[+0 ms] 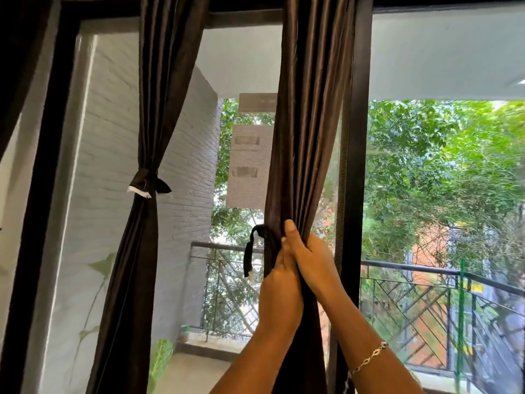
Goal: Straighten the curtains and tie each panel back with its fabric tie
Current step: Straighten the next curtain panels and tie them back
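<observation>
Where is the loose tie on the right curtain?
In the head view, centre frame, the tie hangs at the left edge of the right curtain, just left of the left hand.

Bright daylight through window [426,166]; curtains backlit; edges bowed, soft.

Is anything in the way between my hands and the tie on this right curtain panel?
Nothing visible. The tie hangs free at the left edge of the right panel, just beside the left hand; the right hand grips the panel too.
</observation>
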